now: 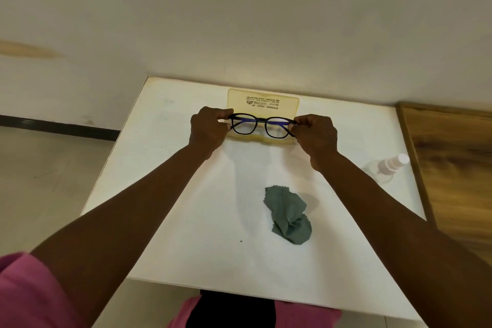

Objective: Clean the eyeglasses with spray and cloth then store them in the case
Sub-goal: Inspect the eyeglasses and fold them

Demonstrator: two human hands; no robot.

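Dark-framed eyeglasses (262,126) are held upright just above the open yellow case (263,104), whose lid with printed text stands up behind them. My left hand (209,129) pinches the frame's left corner. My right hand (315,134) pinches its right corner. The temples look folded behind the lenses. A crumpled grey-green cloth (288,214) lies on the white table, nearer to me and to the right. A small clear spray bottle (386,166) with a white cap lies on its side near the table's right edge.
The white table (186,221) stands against a pale wall. A wooden surface (458,162) adjoins its right side. Tiled floor lies to the left. A pink sleeve and pink clothing show at the bottom.
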